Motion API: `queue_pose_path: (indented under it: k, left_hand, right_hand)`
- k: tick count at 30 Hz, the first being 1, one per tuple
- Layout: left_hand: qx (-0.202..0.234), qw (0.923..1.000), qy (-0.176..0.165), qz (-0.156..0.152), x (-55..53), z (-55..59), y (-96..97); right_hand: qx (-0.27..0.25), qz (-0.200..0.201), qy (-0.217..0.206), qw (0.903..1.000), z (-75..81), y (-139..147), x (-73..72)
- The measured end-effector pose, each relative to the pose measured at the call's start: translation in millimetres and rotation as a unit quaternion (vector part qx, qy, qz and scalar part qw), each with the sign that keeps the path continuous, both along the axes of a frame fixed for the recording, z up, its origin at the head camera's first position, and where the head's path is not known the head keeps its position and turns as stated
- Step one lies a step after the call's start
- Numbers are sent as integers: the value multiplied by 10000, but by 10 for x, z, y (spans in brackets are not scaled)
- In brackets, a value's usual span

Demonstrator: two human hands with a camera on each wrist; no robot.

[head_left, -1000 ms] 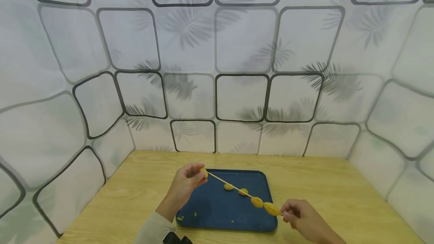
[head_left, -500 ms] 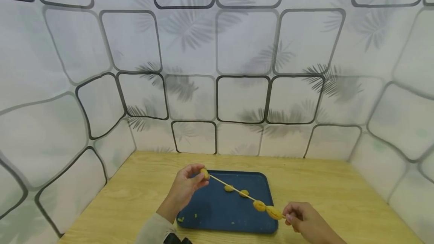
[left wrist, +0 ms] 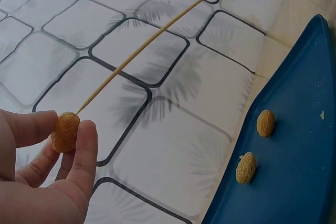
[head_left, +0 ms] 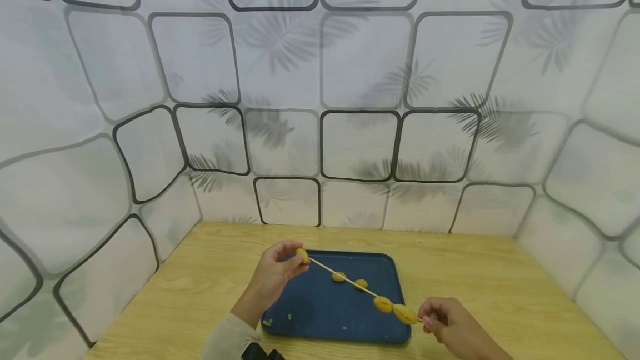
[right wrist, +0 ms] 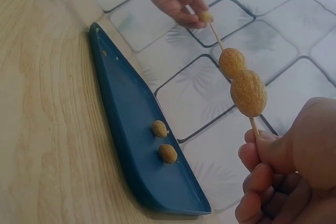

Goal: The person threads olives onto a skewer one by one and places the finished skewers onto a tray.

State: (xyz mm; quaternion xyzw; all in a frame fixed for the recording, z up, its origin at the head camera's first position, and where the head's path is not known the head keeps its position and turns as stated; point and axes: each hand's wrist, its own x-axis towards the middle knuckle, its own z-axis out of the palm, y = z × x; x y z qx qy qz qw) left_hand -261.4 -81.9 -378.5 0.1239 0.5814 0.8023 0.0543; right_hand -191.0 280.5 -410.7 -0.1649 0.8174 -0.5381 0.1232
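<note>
My left hand pinches a wrinkled yellow-brown oval piece between thumb and fingers. The pointed end of a thin wooden skewer meets that piece. At the skewer's other end, my right hand grips the stick just below two more pieces threaded on it. Of these, the larger piece sits nearer my right fingers, touching the smaller piece. The skewer slants across above a blue tray, lower on the right. Two loose oval pieces lie on the tray beneath it.
Small yellowish crumbs lie on the tray's near left part. The tray rests on a light wooden table. Patterned white cloth walls enclose the table at the back and both sides.
The right-hand end of the skewer has dipped very slightly with the right hand. The left hand keeps its pinch, and the loose pieces stay on the tray.
</note>
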Motion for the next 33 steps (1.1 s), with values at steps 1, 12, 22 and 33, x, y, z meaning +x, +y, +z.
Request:
queue_pose_path:
  k: [1, 12, 22, 33]
  left_hand:
    - [-7, 10000, 17, -6, -2, -4, -3]
    - [-106, 9999, -34, 43, -14, -39, 3]
    - [-102, 9999, -34, 107, 37, -30, 7]
    - [53, 9997, 142, -186, 39, -29, 22]
  right_hand:
    - [-8, 13, -16, 10000, 0, 3, -1]
    - [-92, 138, 33, 9999, 30, 8, 8]
    - [-95, 142, 349, 9992, -53, 33, -26]
    - [23, 71, 600, 9982, 14, 28, -15]
